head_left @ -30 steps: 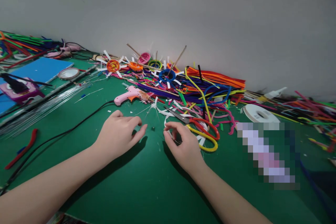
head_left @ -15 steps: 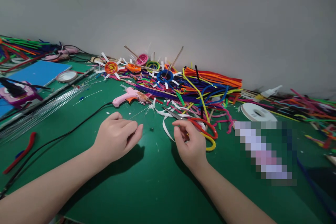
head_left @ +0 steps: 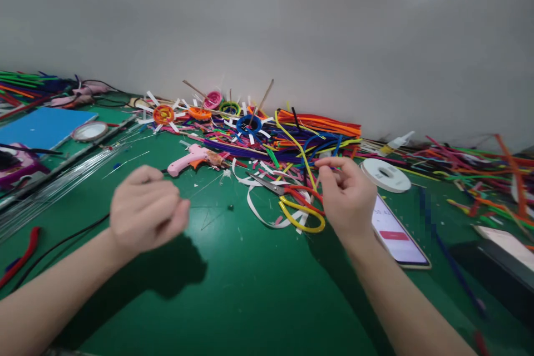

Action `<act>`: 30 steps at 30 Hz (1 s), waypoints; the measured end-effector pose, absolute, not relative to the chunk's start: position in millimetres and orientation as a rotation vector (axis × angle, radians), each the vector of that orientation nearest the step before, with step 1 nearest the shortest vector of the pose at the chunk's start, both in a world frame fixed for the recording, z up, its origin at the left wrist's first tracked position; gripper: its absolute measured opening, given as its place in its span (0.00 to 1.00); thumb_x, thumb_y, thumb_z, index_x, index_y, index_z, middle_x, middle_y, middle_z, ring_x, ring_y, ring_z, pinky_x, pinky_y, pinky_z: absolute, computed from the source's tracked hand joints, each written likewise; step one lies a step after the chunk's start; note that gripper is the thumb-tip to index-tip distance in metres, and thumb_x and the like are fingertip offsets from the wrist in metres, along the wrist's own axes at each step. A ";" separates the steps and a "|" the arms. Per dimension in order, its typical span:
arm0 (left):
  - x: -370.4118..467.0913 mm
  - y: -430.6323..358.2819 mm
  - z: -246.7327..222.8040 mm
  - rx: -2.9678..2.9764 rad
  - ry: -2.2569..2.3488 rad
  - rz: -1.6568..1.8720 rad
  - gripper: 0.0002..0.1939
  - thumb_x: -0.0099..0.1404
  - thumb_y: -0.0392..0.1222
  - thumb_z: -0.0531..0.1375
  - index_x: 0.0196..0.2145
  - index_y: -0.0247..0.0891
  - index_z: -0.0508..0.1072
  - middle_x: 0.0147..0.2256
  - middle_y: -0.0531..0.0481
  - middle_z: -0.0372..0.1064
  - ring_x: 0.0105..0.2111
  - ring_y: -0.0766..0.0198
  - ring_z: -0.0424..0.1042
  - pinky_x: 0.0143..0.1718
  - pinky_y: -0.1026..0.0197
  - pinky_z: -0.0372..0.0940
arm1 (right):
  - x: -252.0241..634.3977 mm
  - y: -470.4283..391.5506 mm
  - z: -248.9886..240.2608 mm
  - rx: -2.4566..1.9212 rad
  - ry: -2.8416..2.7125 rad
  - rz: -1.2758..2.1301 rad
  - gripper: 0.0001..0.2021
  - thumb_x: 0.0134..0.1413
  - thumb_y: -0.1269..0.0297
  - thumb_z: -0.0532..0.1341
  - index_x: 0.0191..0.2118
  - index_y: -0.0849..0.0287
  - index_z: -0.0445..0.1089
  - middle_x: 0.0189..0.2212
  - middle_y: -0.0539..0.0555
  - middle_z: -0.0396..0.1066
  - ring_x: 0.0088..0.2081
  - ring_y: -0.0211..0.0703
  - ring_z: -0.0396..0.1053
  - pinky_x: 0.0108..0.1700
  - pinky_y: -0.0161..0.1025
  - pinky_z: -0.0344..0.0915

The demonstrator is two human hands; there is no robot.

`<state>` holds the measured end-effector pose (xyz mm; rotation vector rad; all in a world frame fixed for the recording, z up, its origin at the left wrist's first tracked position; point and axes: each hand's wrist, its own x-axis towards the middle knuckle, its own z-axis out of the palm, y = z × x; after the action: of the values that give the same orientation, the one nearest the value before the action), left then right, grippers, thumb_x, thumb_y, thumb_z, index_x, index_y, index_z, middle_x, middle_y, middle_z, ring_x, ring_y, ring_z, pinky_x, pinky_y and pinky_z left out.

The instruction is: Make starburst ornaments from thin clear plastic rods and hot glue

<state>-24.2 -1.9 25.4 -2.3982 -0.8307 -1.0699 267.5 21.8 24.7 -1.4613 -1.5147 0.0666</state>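
Observation:
My left hand (head_left: 148,208) is closed in a fist above the green table, its thumb pressed against the curled fingers. My right hand (head_left: 348,194) is closed in a pinch, just right of the scissors (head_left: 302,219) with red and yellow handles. Whatever either hand holds is hidden or too thin to make out. Between the hands is a small dark bead (head_left: 230,207), with faint thin lines near it. A pink glue gun (head_left: 194,158) lies beyond my left hand. White paper strips (head_left: 261,217) lie around the scissors.
Several coiled discs with white strips, such as a blue one (head_left: 249,125), stand at the back among pipe cleaners (head_left: 321,122). A white spool (head_left: 386,175) and a phone (head_left: 400,236) lie right. Clear strands (head_left: 62,178) and a blue board (head_left: 45,128) are left.
My hands have moved farther apart, the left one leftward and the right one rightward, both still closed. The view has shifted a little to the right, and the scissors handles show more fully.

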 end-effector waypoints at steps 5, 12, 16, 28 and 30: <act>-51.7 32.6 29.4 -1.978 -1.467 -1.082 0.20 0.65 0.37 0.50 0.15 0.39 0.52 0.15 0.57 0.44 0.20 0.70 0.52 0.28 0.59 0.53 | 304.1 36.9 21.7 -1.678 -1.838 -0.278 0.08 0.52 0.65 0.56 0.34 0.57 0.72 0.24 0.52 0.72 0.23 0.41 0.67 0.26 0.37 0.58; -71.8 52.2 -11.2 -2.045 -1.609 -0.781 0.16 0.67 0.39 0.48 0.21 0.38 0.61 0.17 0.58 0.52 0.22 0.70 0.56 0.34 0.60 0.57 | 348.6 45.7 -12.9 -1.590 -2.114 -0.330 0.09 0.56 0.65 0.56 0.35 0.59 0.74 0.35 0.57 0.76 0.36 0.49 0.70 0.36 0.44 0.64; -65.5 54.4 -20.6 -2.126 -1.573 -0.666 0.10 0.67 0.41 0.49 0.33 0.37 0.67 0.29 0.53 0.67 0.30 0.65 0.66 0.39 0.56 0.58 | 359.4 49.5 -22.1 -1.508 -2.286 -0.300 0.10 0.56 0.68 0.57 0.40 0.58 0.74 0.37 0.56 0.76 0.41 0.50 0.69 0.40 0.46 0.62; -60.8 61.0 -24.1 -2.184 -1.708 -0.550 0.17 0.68 0.49 0.48 0.44 0.36 0.68 0.41 0.47 0.70 0.43 0.54 0.69 0.45 0.51 0.56 | 366.6 56.5 -30.8 -1.373 -2.430 -0.554 0.10 0.59 0.69 0.55 0.40 0.58 0.74 0.35 0.54 0.77 0.37 0.46 0.69 0.43 0.47 0.57; -59.1 62.6 -26.3 -2.146 -1.728 -0.528 0.16 0.68 0.49 0.46 0.42 0.38 0.68 0.40 0.44 0.71 0.42 0.52 0.69 0.46 0.48 0.56 | 367.9 57.6 -30.8 -1.340 -2.436 -0.569 0.09 0.60 0.68 0.55 0.39 0.57 0.74 0.34 0.54 0.77 0.36 0.45 0.69 0.44 0.46 0.57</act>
<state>-59.1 62.6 -26.3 -2.1462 -1.7281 -0.5278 367.9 57.6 -30.8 -1.3397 -2.4357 -0.5692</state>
